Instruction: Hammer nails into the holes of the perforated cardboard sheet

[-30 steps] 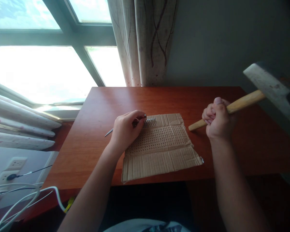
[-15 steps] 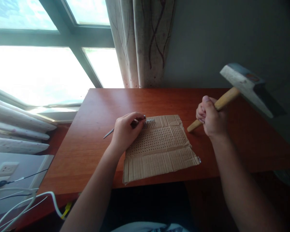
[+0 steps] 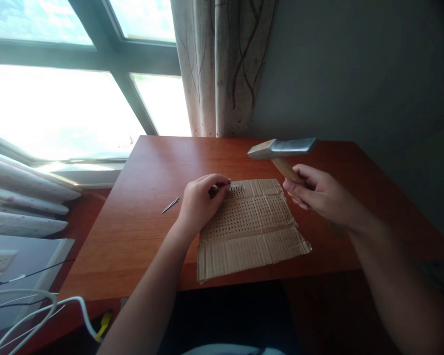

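A sheet of corrugated cardboard [image 3: 244, 254] with rows of small holes lies on the table. At its far left part, my left hand [image 3: 202, 199] pinches a nail [image 3: 229, 181] between thumb and finger; only its top shows. Right beside the fingertips stands a short row of nails [image 3: 238, 188] in the cardboard. My right hand [image 3: 313, 190] grips the wooden handle of a hammer [image 3: 283, 148], whose steel head hangs in the air beyond the cardboard's far right edge. To the left of my left hand, loose nails [image 3: 170, 205] lie on the wood.
The reddish-brown wooden table [image 3: 133, 246] ends near my body. A window [image 3: 59, 113] and a curtain [image 3: 229, 69] are behind it. White cables [image 3: 77, 301] and a wall socket [image 3: 0, 261] are at the lower left.
The hammer has swung left and down from the upper right, its head now nearer the cardboard. My left hand stays at the nail. The view has shifted slightly.
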`<state>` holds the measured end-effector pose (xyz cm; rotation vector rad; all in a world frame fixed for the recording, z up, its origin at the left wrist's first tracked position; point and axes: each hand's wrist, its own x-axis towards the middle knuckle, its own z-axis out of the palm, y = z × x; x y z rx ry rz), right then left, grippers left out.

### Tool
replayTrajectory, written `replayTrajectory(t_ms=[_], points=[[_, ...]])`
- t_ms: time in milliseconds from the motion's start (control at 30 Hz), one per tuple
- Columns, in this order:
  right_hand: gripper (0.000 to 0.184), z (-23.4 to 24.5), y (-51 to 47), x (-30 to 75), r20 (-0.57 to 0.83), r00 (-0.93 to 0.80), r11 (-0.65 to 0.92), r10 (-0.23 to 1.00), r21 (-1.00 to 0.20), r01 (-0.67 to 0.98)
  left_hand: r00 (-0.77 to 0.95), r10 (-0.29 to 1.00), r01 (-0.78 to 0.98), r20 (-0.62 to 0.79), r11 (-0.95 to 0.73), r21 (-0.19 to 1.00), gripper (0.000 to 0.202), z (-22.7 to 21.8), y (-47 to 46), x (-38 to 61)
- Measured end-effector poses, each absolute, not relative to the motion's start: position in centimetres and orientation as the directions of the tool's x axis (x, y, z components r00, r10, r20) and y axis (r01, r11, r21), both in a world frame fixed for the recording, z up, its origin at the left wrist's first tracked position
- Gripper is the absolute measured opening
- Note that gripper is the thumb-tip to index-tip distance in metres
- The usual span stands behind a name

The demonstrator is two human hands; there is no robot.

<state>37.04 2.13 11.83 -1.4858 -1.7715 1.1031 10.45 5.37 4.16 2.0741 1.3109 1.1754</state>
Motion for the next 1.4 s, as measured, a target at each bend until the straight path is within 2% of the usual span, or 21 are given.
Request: replayTrajectory(t_ms=[100,167,233,400,600,800,1000,1167,1400], points=[[0.031,13.0,2.1,36.2,-0.066,-0.285,0.169,0.956,-0.67,0.723,0.196,0.881,0.539,0.431,-0.464,0.703,0.006,4.2,5.4,10.5],[0.031,13.7,2.2,35.6,-0.044,-0.323,0.244,0.945,-0.563,0.79,0.192,0.88,0.549,0.434,-0.463,0.696,0.007,4.3,5.4,10.5],[0.032,14.3,2.2,35.0,-0.009,-0.351,0.295,0.936,-0.521,0.801,0.189,0.879,0.552,0.438,-0.464,0.693,0.007,4.3,5.4,10.5],[0.036,15.6,2.1,33.9,0.022,-0.36,0.316,0.933,-0.533,0.785,0.188,0.878,0.553,0.44,-0.465,0.691,0.007,4.2,5.4,10.4],[0.039,14.9,2.7,33.6,-0.042,-0.354,0.293,0.934,-0.476,0.829,0.205,0.884,0.597,0.42,-0.453,0.662,0.007,4.3,5.5,10.4],[0.039,15.0,2.5,33.8,-0.005,-0.351,0.3,0.936,-0.511,0.806,0.203,0.876,0.592,0.438,-0.466,0.657,0.007,4.5,5.4,10.4],[0.039,14.7,2.5,33.6,-0.069,-0.352,0.274,0.933,-0.498,0.823,0.22,0.882,0.608,0.416,-0.458,0.649,0.007,4.3,5.6,10.4],[0.04,14.5,2.4,33.6,-0.011,-0.338,0.283,0.941,-0.521,0.805,0.21,0.881,0.6,0.423,-0.458,0.656,0.007,4.3,5.5,10.4],[0.038,13.9,2.5,33.5,-0.073,-0.346,0.265,0.935,-0.504,0.822,0.252,0.879,0.621,0.404,-0.467,0.629,0.008,4.6,5.6,10.4]])
